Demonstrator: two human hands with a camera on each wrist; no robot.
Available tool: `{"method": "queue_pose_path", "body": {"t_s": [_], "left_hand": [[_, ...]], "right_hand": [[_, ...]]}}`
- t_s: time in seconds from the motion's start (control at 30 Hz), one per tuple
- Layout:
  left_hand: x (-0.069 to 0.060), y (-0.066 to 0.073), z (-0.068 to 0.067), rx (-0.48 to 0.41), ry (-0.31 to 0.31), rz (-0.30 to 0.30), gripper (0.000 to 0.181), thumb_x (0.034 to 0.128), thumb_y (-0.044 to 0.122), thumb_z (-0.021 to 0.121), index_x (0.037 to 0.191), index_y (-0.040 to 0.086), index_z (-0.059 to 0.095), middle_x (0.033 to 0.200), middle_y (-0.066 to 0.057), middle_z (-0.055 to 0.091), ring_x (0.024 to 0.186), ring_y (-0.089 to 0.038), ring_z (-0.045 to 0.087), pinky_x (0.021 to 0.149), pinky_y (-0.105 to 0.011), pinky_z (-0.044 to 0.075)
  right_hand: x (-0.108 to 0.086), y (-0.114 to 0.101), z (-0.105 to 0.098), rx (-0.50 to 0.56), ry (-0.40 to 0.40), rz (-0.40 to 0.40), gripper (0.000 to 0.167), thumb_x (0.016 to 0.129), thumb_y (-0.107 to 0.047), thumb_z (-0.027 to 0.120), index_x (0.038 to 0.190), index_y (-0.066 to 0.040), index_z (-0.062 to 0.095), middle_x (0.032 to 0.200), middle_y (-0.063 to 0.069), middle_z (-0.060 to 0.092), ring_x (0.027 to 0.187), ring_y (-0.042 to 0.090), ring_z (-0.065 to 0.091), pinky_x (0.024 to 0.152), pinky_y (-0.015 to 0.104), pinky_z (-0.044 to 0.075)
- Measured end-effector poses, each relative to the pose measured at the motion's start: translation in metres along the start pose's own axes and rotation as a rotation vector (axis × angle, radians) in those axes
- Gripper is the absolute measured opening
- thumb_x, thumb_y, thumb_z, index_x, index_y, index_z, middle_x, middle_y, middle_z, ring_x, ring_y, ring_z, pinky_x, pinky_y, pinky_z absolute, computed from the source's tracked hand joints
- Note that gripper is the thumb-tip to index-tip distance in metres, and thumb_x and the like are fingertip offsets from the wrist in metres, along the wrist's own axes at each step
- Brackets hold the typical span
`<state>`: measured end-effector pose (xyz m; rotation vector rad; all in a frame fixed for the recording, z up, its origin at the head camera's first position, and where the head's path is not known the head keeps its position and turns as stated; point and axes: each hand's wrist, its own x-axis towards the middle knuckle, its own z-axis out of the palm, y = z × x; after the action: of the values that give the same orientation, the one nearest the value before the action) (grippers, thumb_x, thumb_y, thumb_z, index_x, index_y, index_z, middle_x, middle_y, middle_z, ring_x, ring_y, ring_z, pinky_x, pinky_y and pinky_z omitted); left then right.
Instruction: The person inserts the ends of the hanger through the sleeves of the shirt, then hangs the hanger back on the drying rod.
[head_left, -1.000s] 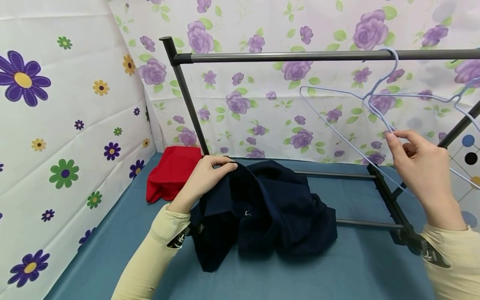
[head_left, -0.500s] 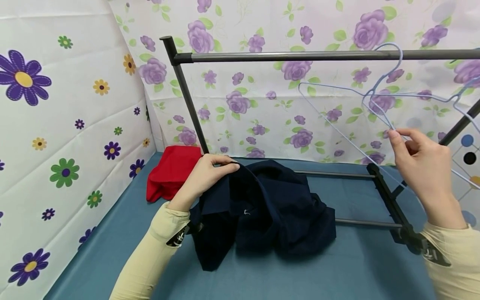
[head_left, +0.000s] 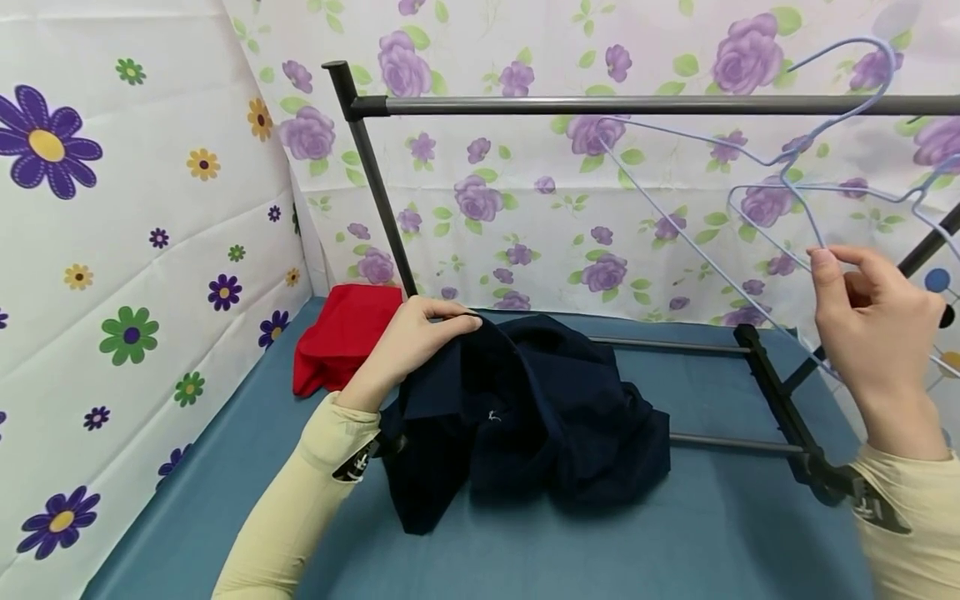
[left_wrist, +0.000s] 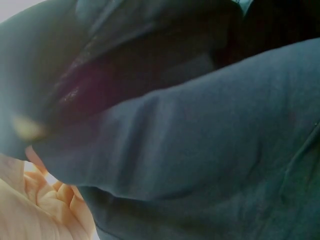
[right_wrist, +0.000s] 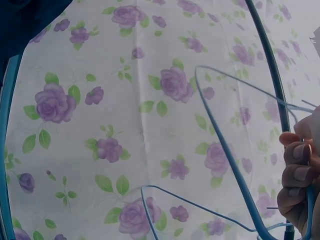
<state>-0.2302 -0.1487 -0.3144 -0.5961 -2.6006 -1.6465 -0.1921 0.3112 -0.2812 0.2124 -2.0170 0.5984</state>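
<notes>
A crumpled dark navy garment (head_left: 600, 433) lies on the blue cloth. My left hand (head_left: 416, 342) pinches its upper edge between thumb and fingers, so part of the cloth stands up and folds open. The left wrist view has the garment's edge (left_wrist: 165, 145) filling most of the picture. My right hand (head_left: 873, 312) pinches a light blue wire clothes hanger (head_left: 819, 129) below its neck. That hanger's hook stands at rail height, in front of the grey rail (head_left: 600, 106). In the right wrist view the hanger's long side (right_wrist: 220, 135) runs down beside curled fingers.
A second light blue hanger (head_left: 855, 191) is behind, near the right edge. Folded red cloth (head_left: 348, 333) sits at the rack's left post (head_left: 378, 192). The rack's black foot (head_left: 776, 400) and lower bars stand at right. Flowered sheets form the back and left walls.
My right hand has moved right and brought the hanger's hook up and forward off the rail. My left hand keeps its pinch on the navy garment, almost unmoved.
</notes>
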Motion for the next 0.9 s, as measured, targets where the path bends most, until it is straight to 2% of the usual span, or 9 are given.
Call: {"method": "queue_pose_path", "body": {"t_s": [0.2, 0.3, 0.37, 0.4, 0.43, 0.5, 0.6, 0.73, 0.9], "left_hand": [[0.001, 0.001, -0.001, -0.005, 0.004, -0.011, 0.023, 0.0935, 0.031, 0.072, 0.106, 0.014, 0.081, 0.109, -0.003, 0.073, 0.099, -0.02, 0.065, 0.083, -0.04, 0.054], [0.001, 0.001, -0.001, -0.002, 0.009, -0.018, 0.024, 0.0934, 0.032, 0.072, 0.106, 0.014, 0.081, 0.109, -0.004, 0.073, 0.099, -0.02, 0.065, 0.083, -0.04, 0.054], [0.001, 0.001, -0.001, 0.001, 0.012, -0.022, 0.024, 0.0932, 0.032, 0.072, 0.106, 0.014, 0.081, 0.109, -0.004, 0.073, 0.099, -0.02, 0.065, 0.084, -0.04, 0.054], [0.001, 0.001, -0.001, 0.002, 0.014, -0.023, 0.024, 0.0932, 0.032, 0.072, 0.106, 0.014, 0.081, 0.109, -0.004, 0.073, 0.099, -0.02, 0.065, 0.084, -0.04, 0.053], [0.001, 0.002, -0.001, 0.001, 0.014, -0.025, 0.025, 0.0931, 0.032, 0.072, 0.107, 0.014, 0.081, 0.109, -0.004, 0.073, 0.099, -0.02, 0.065, 0.085, -0.04, 0.053], [0.001, 0.002, -0.001, 0.001, 0.015, -0.026, 0.025, 0.093, 0.033, 0.073, 0.107, 0.013, 0.08, 0.11, -0.004, 0.072, 0.1, -0.02, 0.064, 0.086, -0.04, 0.053], [0.001, 0.002, -0.001, -0.004, 0.015, -0.027, 0.025, 0.0929, 0.033, 0.073, 0.107, 0.014, 0.08, 0.11, -0.004, 0.072, 0.1, -0.02, 0.064, 0.085, -0.04, 0.053], [0.002, 0.001, -0.002, -0.003, 0.015, -0.027, 0.026, 0.0931, 0.033, 0.072, 0.108, 0.013, 0.08, 0.11, -0.004, 0.072, 0.099, -0.02, 0.065, 0.085, -0.04, 0.053], [0.002, 0.003, -0.004, 0.006, 0.033, -0.036, 0.027, 0.0928, 0.033, 0.072, 0.109, 0.013, 0.08, 0.112, -0.003, 0.072, 0.103, -0.019, 0.064, 0.088, -0.041, 0.053]], "right_hand": [[0.0, 0.0, -0.005, 0.015, 0.023, -0.044, 0.033, 0.102, -0.022, 0.06, 0.11, 0.008, 0.07, 0.054, -0.007, 0.045, 0.05, -0.013, 0.026, 0.054, 0.006, 0.024], [-0.002, -0.001, -0.007, 0.049, 0.037, -0.05, 0.032, 0.102, -0.022, 0.06, 0.109, 0.009, 0.07, 0.059, -0.024, 0.038, 0.052, -0.015, 0.026, 0.08, 0.015, 0.037], [-0.003, -0.002, -0.008, 0.077, 0.042, -0.06, 0.033, 0.102, -0.022, 0.06, 0.108, 0.009, 0.07, 0.063, -0.032, 0.036, 0.054, -0.016, 0.027, 0.101, 0.028, 0.032], [-0.004, -0.002, -0.008, 0.088, 0.045, -0.062, 0.033, 0.102, -0.022, 0.06, 0.108, 0.01, 0.069, 0.065, -0.035, 0.037, 0.055, -0.017, 0.027, 0.105, 0.029, 0.027], [-0.004, -0.002, -0.009, 0.089, 0.047, -0.069, 0.033, 0.102, -0.022, 0.06, 0.108, 0.01, 0.069, 0.068, -0.037, 0.038, 0.056, -0.018, 0.028, 0.105, 0.027, 0.029], [-0.005, -0.003, -0.01, 0.084, 0.05, -0.077, 0.033, 0.102, -0.022, 0.06, 0.109, 0.009, 0.07, 0.075, -0.039, 0.042, 0.056, -0.018, 0.028, 0.088, 0.016, 0.037], [-0.005, -0.003, -0.012, 0.073, 0.056, -0.098, 0.033, 0.102, -0.021, 0.059, 0.11, 0.009, 0.069, 0.074, -0.018, 0.062, 0.055, -0.016, 0.028, 0.059, 0.004, 0.026], [-0.006, -0.002, -0.014, 0.087, 0.065, -0.149, 0.035, 0.102, -0.02, 0.059, 0.108, 0.012, 0.068, 0.081, 0.028, 0.067, 0.056, -0.015, 0.028, 0.057, 0.003, 0.024], [-0.008, 0.0, -0.014, 0.102, 0.059, -0.165, 0.037, 0.102, -0.022, 0.059, 0.105, 0.014, 0.068, 0.092, 0.032, 0.07, 0.057, -0.016, 0.03, 0.06, 0.002, 0.026]]}}
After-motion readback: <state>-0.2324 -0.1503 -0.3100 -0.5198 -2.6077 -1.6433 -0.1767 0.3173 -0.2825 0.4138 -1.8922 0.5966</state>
